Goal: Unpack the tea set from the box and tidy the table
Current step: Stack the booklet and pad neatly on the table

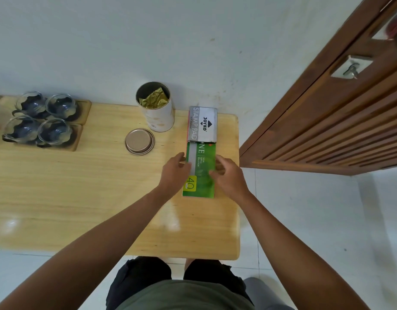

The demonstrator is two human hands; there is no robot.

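Both bare forearms extended forward from bottom of view, converging toward centre-right. Left hand (175,171) palm down, fingers curled inward at their tips, thumb side toward the right hand. Right hand (229,175) palm down, fingers bent, pointing left. Hands near, not touching each other.

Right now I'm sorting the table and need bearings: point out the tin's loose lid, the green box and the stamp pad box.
loose lid (139,141), head view, centre of its flat top
green box (203,166), head view, top face between the hands
stamp pad box (204,124), head view, printed top face
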